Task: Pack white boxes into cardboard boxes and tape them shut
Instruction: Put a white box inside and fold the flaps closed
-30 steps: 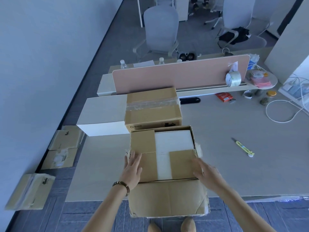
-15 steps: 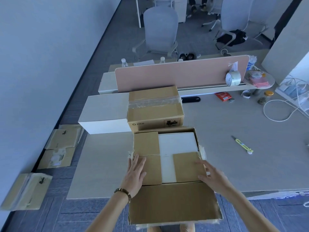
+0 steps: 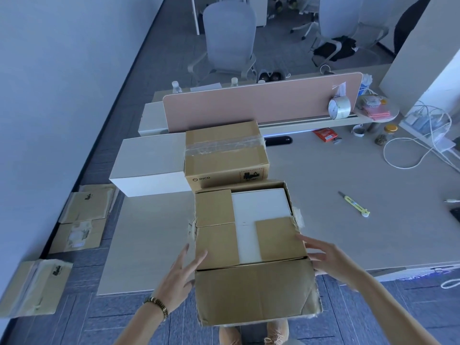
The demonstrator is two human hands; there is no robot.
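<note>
Inside open cardboard box (image 3: 254, 292): white box (image 3: 261, 207); flaps unsealed

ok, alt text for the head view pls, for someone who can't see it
Two bare hands, left and right, with straight fingers flank an open brown cardboard box at a pale desk's edge, a white box showing between its folded flaps. Behind it sits a taped cardboard box; a clear tape roll stands farther back.

An open cardboard box (image 3: 251, 245) at the bench's (image 3: 348, 220) near edge shows a white box (image 3: 258, 207) between its inner flaps, with the left hand (image 3: 179, 275) and right hand (image 3: 323, 255) spread-fingered at its sides.
</note>
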